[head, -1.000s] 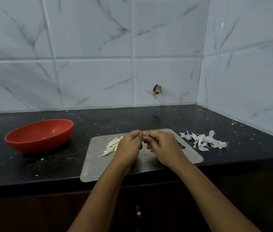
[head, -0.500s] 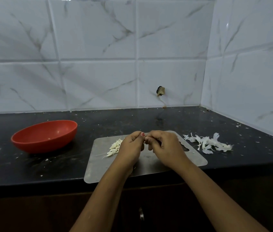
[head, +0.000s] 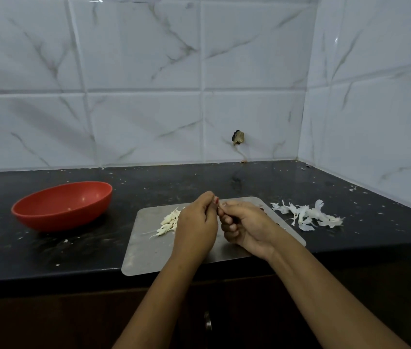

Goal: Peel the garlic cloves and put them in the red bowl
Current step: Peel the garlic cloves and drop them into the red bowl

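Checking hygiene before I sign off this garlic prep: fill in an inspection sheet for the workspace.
Surface: black stone countertop, speckled with pale crumbs.
Job's things: oval red plastic bowl on the left, no cloves seen inside; heap of pale garlic cloves on the flat steel cutting board.
Clutter: pile of white papery peels right of the board.
Hands: left hand and right hand together pinch a small pale piece, mostly hidden, above the board.
Cables: nothing seen.
Surroundings: white marbled wall tiles, one with a dark broken hole; dark cabinet door with metal handle below.

Right hand [head: 247,227] a little more palm-inward than before, curled fingers [head: 229,226] newly exposed.
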Demonstrator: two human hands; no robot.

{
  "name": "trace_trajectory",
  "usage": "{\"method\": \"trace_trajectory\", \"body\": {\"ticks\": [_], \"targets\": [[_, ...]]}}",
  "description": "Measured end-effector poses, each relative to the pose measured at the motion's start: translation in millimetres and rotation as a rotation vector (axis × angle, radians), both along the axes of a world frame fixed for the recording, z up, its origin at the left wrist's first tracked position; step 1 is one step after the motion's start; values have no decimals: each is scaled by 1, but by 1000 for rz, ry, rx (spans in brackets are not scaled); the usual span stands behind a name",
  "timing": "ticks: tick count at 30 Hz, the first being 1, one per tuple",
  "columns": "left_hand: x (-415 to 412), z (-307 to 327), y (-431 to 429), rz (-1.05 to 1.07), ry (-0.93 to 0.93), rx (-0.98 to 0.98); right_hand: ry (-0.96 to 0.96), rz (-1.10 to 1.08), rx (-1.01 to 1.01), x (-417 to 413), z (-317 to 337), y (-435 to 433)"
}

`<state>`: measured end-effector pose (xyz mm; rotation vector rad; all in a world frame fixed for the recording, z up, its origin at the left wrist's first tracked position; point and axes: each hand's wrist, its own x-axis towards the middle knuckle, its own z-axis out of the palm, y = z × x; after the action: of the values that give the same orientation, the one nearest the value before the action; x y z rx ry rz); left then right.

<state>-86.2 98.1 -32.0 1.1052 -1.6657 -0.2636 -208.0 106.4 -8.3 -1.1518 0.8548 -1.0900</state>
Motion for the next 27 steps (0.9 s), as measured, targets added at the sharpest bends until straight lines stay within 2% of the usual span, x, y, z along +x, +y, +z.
{"method": "trace_trajectory", "body": {"ticks": [4, 6, 13, 19, 27], "targets": [[2, 5, 1, -224, 299, 248, 68, -42, -91, 4, -4, 0], [3, 8, 2, -266, 375, 311, 98, -55, -132, 5, -6, 0], [3, 8, 3, -277, 409, 320, 113, -79, -188, 5, -9, 0], [6, 5, 3, -190, 386, 311, 63, -158, -173, 6, -10, 2], [6, 6, 7, -107, 501, 301, 90, -210, -181, 7, -10, 0]]}}
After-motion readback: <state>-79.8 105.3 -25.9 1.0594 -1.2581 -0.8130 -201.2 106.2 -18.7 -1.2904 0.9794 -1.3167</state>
